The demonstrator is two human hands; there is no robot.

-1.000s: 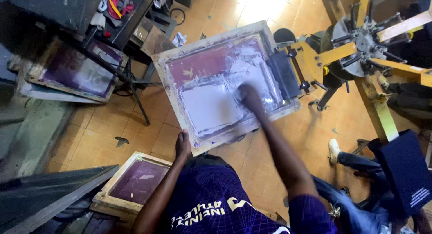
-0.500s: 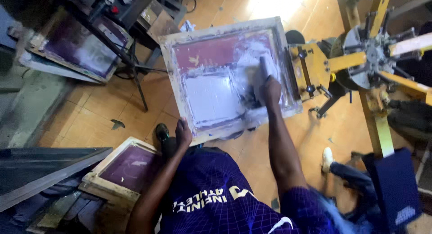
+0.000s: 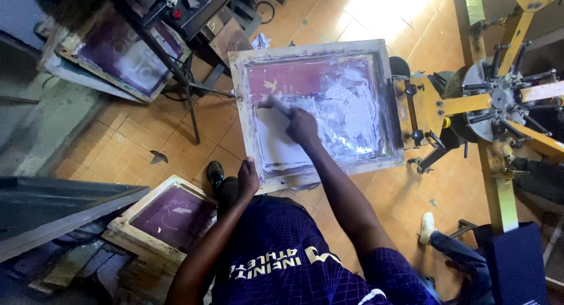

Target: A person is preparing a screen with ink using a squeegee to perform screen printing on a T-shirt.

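Head view: person works white ink across a printing screen clamped on a yellow carousel press.
Right hand [image 3: 303, 127] is closed around a scraper tool [image 3: 277, 106], blade angled up-left over the screen's [image 3: 320, 110] mesh; tool's long axis runs diagonally away from the hand. Left hand [image 3: 247, 180] grips the near-left frame edge, fingers curled over it. Screen lies flat, wooden frame, maroon mesh smeared white. Spare screens [image 3: 170, 216] rest on the tiled floor.

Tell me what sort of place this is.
Most likely a small screen-printing workshop. A framed screen smeared with white ink is clamped to a yellow rotary press; the right hand works a tool across its mesh while the left hand steadies the frame. Spare screens lean on the tiled floor.
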